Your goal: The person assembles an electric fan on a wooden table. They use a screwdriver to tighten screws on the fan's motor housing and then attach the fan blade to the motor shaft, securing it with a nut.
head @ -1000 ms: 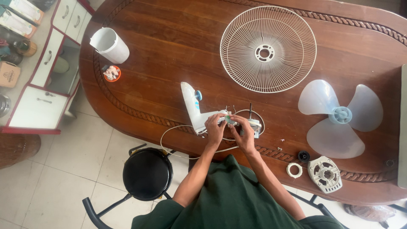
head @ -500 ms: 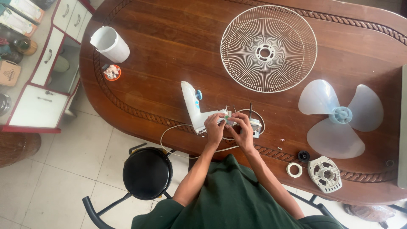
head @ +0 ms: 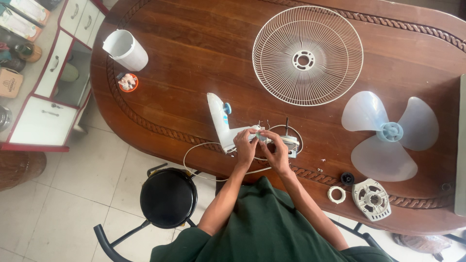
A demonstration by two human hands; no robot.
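Both hands pinch fan body: left hand (head: pixel 246 147) on white neck (head: pixel 224 127), right hand (head: pixel 277 151) at motor (head: pixel 290 141), 3 o'clock. Likely light, wires fragile; hold casing.

brown carton (head: pixel 9 85); far left floor | printed boxes (head: pixel 22 19); top-left

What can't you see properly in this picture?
Head view:
- The small part between the left hand and right hand: fingers cover it.
- The motor: partly behind the right hand.
- Tiny screws near the table edge: too small.
- Grey slab: cut off by the right edge.
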